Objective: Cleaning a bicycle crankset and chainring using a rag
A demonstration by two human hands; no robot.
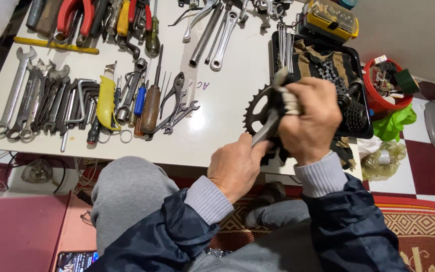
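Gripping a crank arm (pixel 265 132) near its lower end, the left hand (pixel 236 166) is closed around the metal at the front edge of the white bench (pixel 217 95). The right hand (pixel 309 120) is clenched higher up over the same part, pressing a wad of pale rag (pixel 289 98) against it, with dark cloth hanging below the fist. The arm belongs to a bicycle crankset whose toothed chainring (pixel 256 110) shows to the left of the right hand, held just above the bench surface. Both wrists wear grey ribbed cuffs under dark blue jacket sleeves. Just behind the right hand lies a black tray (pixel 363 132) holding a striped rag, a chain and a stack of sprockets (pixel 354 115). A yellow-lidded parts box (pixel 332 19) sits beyond the tray, and a red tub (pixel 378 100) of oddments stands to its right on the tiled floor beside green plastic. Further left on the bench lie pliers and small spanners (pixel 178 103), screwdrivers with wooden and blue handles (pixel 147 103), a yellow-handled knife (pixel 106 98), hex keys and a row of open-ended spanners (pixel 26 98). More long tools and red-handled cutters (pixel 76 15) lie along the far edge.
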